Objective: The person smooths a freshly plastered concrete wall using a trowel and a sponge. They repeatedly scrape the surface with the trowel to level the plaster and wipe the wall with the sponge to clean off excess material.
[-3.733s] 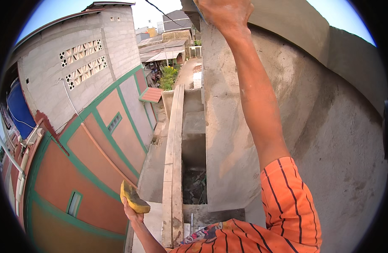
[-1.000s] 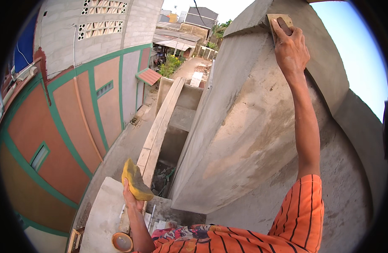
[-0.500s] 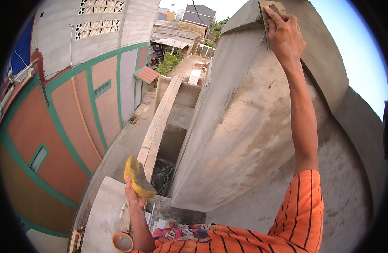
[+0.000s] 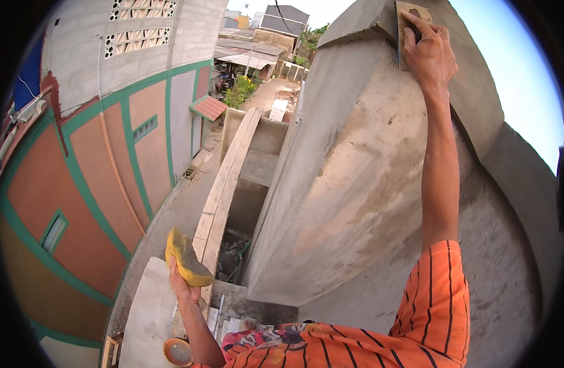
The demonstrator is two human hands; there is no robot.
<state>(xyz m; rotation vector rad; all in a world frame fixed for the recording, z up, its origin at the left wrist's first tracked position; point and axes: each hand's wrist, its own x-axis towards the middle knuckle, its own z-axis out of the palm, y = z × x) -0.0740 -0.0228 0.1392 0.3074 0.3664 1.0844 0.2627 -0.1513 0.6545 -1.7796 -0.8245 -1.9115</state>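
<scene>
My right hand [image 4: 430,58] grips a flat rectangular float [image 4: 408,13] with a dark handle, held against the upper edge of a grey plastered concrete ledge [image 4: 355,26] at the top right. My left hand [image 4: 182,281] holds a worn yellow sponge [image 4: 187,254] with a greyish face, low at the left over the wooden planks. The rough grey wall [image 4: 337,202] below the ledge has damp, darker patches.
Long wooden planks [image 4: 233,172] span beside an open shaft [image 4: 245,205]. An orange bucket [image 4: 177,351] stands on a concrete slab [image 4: 144,306] below. A neighbouring building [image 4: 88,178] with orange panels and green bands borders the alley at left; tin roofs [image 4: 245,43] lie beyond.
Over the last second my right hand and float have shifted slightly along the ledge. My left hand has moved a little left with the sponge. Since the oldest frame the view has turned rightward.
</scene>
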